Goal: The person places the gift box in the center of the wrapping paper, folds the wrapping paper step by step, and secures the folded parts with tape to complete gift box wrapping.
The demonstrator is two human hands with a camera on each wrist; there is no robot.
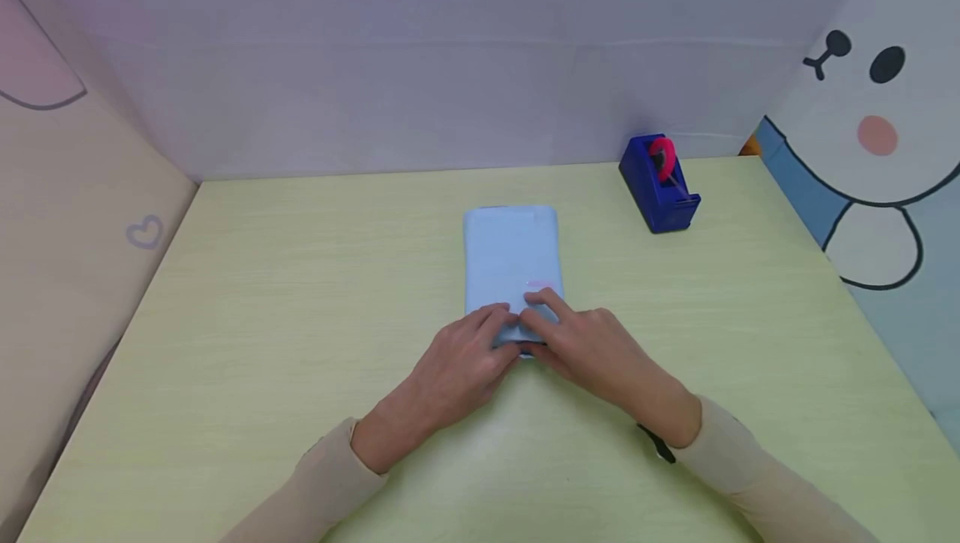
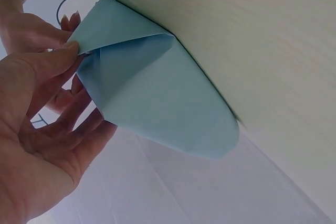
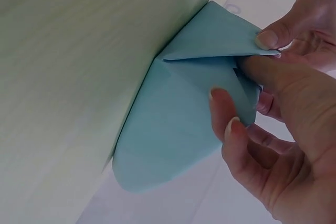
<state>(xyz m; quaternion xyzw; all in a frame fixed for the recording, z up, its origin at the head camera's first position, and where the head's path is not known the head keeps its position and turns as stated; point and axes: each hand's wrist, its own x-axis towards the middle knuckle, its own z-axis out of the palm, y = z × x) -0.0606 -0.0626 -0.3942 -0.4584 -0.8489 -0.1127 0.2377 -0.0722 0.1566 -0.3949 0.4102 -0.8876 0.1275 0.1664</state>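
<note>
A light blue, paper-wrapped package (image 1: 510,247) lies on the table, with a small pinkish strip (image 1: 540,284) on top near the hands. Both hands meet at its near end. My left hand (image 1: 465,359) pinches the edge of a folded paper flap (image 2: 121,27) between thumb and fingers in the left wrist view. From the other side, my right hand (image 1: 600,355) grips the same end, its thumb partly hidden beneath the flap and its other fingers curled by the paper (image 3: 173,103). Below the flap, the folded end has a slanting hollow. What is inside the wrapping is hidden.
A blue tape dispenser (image 1: 660,193) with a pink core stands at the back right of the pale table (image 1: 300,293). Whitish cloth (image 1: 450,93) hangs behind the table, and printed panels rise at both sides. A dark strap (image 1: 656,443) shows under the right wrist.
</note>
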